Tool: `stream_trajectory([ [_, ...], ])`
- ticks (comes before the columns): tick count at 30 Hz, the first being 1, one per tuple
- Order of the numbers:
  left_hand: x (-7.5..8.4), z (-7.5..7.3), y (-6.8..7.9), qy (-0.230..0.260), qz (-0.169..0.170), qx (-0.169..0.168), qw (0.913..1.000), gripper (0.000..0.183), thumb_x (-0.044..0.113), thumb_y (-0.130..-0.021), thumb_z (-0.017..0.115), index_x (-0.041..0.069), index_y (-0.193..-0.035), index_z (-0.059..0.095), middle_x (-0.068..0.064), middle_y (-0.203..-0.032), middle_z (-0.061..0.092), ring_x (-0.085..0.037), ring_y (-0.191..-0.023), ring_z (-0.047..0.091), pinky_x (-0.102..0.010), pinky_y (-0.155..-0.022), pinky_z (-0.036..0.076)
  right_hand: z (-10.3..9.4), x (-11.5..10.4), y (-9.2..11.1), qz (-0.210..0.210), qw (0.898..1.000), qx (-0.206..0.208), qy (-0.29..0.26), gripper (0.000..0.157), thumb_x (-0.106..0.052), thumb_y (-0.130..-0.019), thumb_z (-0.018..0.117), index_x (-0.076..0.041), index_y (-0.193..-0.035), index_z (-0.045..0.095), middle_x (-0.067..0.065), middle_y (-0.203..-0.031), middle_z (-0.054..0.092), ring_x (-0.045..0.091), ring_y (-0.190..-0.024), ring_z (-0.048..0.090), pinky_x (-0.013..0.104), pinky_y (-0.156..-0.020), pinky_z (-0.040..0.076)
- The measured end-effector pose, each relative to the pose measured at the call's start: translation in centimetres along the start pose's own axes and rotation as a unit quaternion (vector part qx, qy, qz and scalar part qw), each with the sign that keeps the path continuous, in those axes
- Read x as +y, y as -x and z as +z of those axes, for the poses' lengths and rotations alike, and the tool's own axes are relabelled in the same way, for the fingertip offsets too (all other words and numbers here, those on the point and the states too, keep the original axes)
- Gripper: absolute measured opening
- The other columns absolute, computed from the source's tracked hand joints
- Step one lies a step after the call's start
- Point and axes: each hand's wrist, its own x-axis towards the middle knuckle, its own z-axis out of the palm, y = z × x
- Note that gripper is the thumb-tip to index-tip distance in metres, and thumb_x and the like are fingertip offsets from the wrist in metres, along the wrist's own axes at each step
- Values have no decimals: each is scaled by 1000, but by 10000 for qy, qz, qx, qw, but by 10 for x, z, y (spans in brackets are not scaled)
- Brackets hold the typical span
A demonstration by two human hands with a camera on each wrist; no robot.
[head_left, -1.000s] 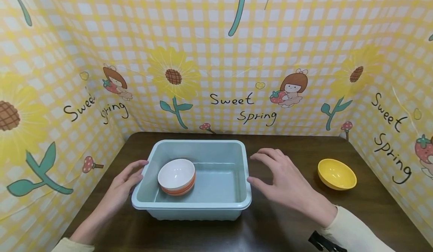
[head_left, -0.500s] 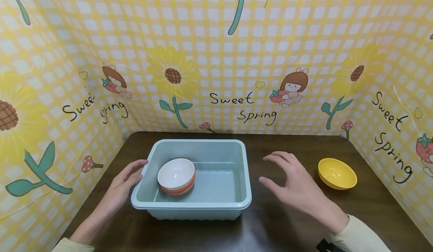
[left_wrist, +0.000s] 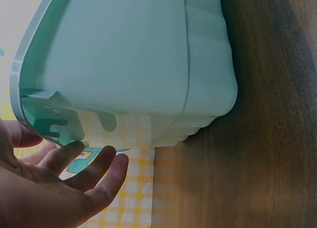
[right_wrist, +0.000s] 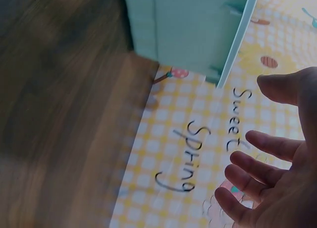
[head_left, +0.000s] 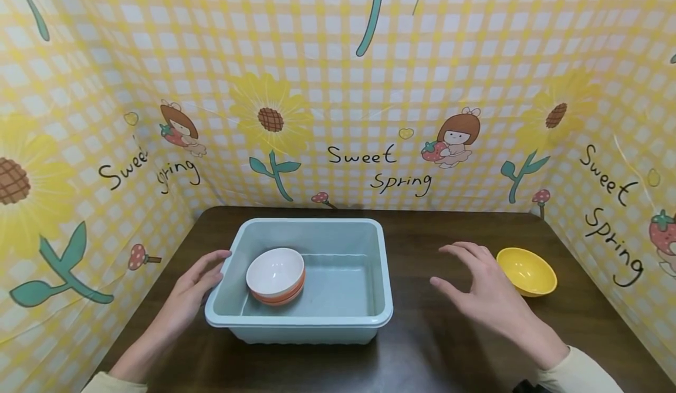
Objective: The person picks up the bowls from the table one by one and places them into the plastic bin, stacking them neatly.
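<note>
In the head view a light blue plastic basin (head_left: 301,321) sits left of centre on the table. Inside it, at its left side, a white bowl (head_left: 275,271) rests on orange bowl bottoms or bowls (head_left: 281,300). My left hand (head_left: 187,287) is at the basin's left rim, fingertips right at the edge; the left wrist view shows its fingers (left_wrist: 101,168) loosely spread beside the basin wall. My right hand (head_left: 491,293) hovers between the basin and a yellow bowl (head_left: 530,275), fingers and thumb apart, holding nothing. It overlaps the yellow bowl's left edge in the head view.
The dark wooden table (head_left: 406,358) carries the basin and the yellow bowl. A yellow checked cloth (head_left: 348,117) with flowers and lettering hangs along the back and both sides, close to the table's edges.
My right hand has moved rightward, away from the basin's right rim and toward the yellow bowl. The left hand, the basin and the bowls have stayed in place.
</note>
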Motion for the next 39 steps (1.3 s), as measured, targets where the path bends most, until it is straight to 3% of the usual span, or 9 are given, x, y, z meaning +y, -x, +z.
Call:
stream_trajectory([
  [4,0,0,0,21,24,19,10000,43,14,-115,41,-1,-155,38,-32,-158,41,10,-120,53,-24,-86,52,-5,9,3,108,9999,-1,98,57,-31,-86,89,-6,-132,66,13,-129,66,38,-123,56,59,-98,44],
  [9,0,-1,1,14,-33,-1,10000,44,16,-115,41,0,-156,38,-32,-158,40,10,-120,52,-24,-86,52,-13,20,9,503,9984,-90,229,69,-36,-88,87,-4,-142,58,14,-126,66,33,-107,58,53,-87,46],
  [16,0,-1,1,-25,-54,24,10000,44,15,-115,41,0,-156,38,-31,-158,41,10,-121,51,-24,-87,52,-22,41,16,778,9967,-141,157,72,-36,-89,86,-1,-144,55,20,-128,65,40,-117,57,57,-91,44],
  [25,3,0,2,-130,-147,36,9998,45,17,-115,41,1,-157,38,-30,-159,40,8,-123,50,-24,-88,52,-32,69,28,1128,9919,-27,582,75,-41,-88,86,2,-141,55,30,-132,60,50,-122,49,66,-92,39],
  [33,5,0,1,-235,-169,31,9996,44,17,-115,40,2,-157,38,-29,-160,40,-31,-142,43,-23,-89,51,-39,97,37,1458,9844,-2,989,83,-49,-84,86,2,-140,53,33,-133,56,52,-112,47,65,-76,37],
  [35,5,0,2,-235,-175,38,9996,44,17,-115,41,2,-157,38,-29,-159,40,-26,-141,45,-23,-88,51,-41,105,38,1572,9820,-20,1049,87,-52,-84,86,4,-142,52,33,-133,55,53,-113,47,64,-74,36],
  [39,5,0,2,-201,-181,52,9996,44,17,-115,42,2,-157,38,-29,-159,41,-2,-131,49,-23,-88,51,-44,121,39,1855,9758,-249,1127,98,-59,-83,84,6,-145,46,34,-137,52,56,-118,43,66,-76,34],
])
